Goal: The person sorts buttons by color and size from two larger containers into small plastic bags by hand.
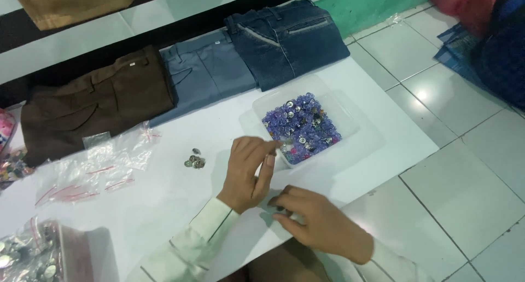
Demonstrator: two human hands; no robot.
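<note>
Pinching a dark button (279, 207) — right hand (322, 223); left hand (249, 172) (curled, grip unclear) touches tray (350, 130).

Bare white surface (164, 200) lies open between the small heap of metal buttons (194, 160) and the clear tray of purple buttons (302, 128). Folded trousers (208, 74) block the far edge, and clear plastic bags (93, 170) crowd the left. The left hand (249, 172) reaches across the tray's near rim.

A: What are the surfaces like?
B: Clear plastic tray (350, 115) of glossy purple beads (301, 126); small shiny metal buttons (194, 160) on a smooth white table (164, 200); matt cloth trousers (202, 74).
</note>
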